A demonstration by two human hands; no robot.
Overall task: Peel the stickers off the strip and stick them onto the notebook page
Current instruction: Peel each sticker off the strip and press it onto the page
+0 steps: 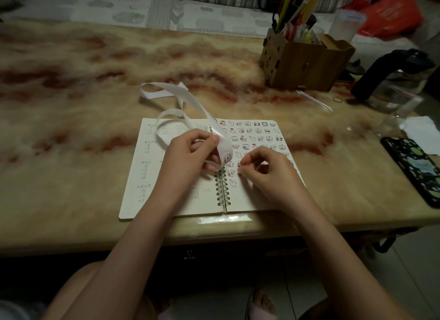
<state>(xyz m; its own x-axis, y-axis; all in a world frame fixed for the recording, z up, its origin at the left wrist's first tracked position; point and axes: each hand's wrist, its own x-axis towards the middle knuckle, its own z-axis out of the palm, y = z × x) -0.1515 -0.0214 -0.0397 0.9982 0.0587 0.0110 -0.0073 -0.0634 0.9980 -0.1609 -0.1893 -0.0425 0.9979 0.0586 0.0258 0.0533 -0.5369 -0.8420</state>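
Many stickers already fill the notebook page (259, 138). The left hand (190, 150) pinches the strip (223, 143) (curling over the spiral); the right hand (264, 167), fingertips pressed together, should rub its sticker flat in line.

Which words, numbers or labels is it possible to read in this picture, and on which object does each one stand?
"2+3": handwritten low on the left notebook page, beside the spiral binding.
Other handwriting on that page: columns of notes, too small and blurred to read.
Red bag at the table's far right: pale print, blurred, unreadable.
Stickers on the right page: small cartoon drawings; no text can be made out.
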